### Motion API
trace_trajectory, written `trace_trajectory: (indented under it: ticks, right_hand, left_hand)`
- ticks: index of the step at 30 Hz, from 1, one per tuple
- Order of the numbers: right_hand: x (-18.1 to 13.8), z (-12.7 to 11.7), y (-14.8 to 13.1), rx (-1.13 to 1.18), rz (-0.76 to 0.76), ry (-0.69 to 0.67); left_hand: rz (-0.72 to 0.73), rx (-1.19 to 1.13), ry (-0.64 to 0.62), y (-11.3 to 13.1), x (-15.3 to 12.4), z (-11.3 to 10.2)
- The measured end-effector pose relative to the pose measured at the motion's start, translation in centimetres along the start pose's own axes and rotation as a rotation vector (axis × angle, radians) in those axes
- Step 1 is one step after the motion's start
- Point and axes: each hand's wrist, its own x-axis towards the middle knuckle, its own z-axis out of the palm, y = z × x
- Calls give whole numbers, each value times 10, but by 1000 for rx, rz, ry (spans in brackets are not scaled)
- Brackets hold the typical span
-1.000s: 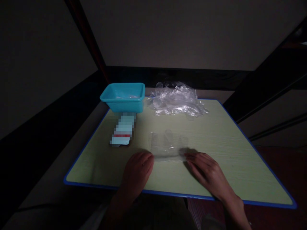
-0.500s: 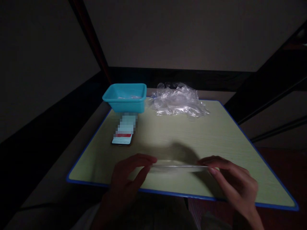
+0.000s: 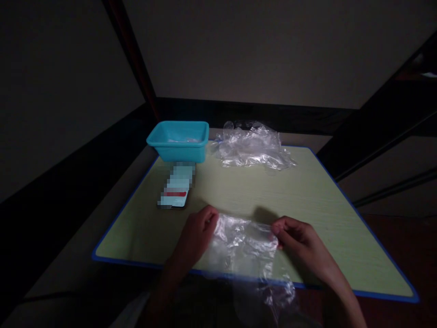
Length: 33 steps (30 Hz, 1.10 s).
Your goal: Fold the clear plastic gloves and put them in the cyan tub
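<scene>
A clear disposable plastic glove [image 3: 239, 246] hangs from both my hands, its straight cuff edge stretched between them. Its rounded finger ends droop over the table's front edge. My left hand [image 3: 201, 228] pinches the cuff's left corner. At the opposite corner, my right hand [image 3: 295, 234] grips the cuff between thumb and fingers. Beyond my hands lies a crumpled pile of similar clear plastic gloves [image 3: 254, 146] at the back of the table.
The pale table [image 3: 307, 200] has a blue rim. At its back left stands a turquoise plastic basket [image 3: 180, 152] with some clear plastic inside. A lit phone [image 3: 177, 187] lies in front of the basket. A wall [image 3: 252, 54] rises behind.
Both hands have lifted and come closer together. The plastic, seen edge-on as a thin line before, now hangs down with its face showing.
</scene>
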Motion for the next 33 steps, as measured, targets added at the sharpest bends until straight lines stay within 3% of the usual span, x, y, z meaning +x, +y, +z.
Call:
trace_trajectory:
  ticks: [4,11,17,24,29,33]
  right_hand:
    - [2,3,12,-94,42,-151]
    - [2,6,17,-55,-16,-129]
    - [2,3,8,-127,-93,-236]
    - [6,1,13,-116,-113,-261]
    - [5,0,19,-83,-68,-215]
    - [2,-2,19,-80,-62,-215]
  left_hand:
    - [-48,-9,-40,-16,4,8]
    - [-64,-31,-92,-16,10,6]
    - [-83,-8,-73,-20,14,6]
    - [-191,-66,-303,-18,-2,-11]
    - [-95,-21,-305,-22,-8,-13]
    - [-37,138,-236,-25,2,-8]
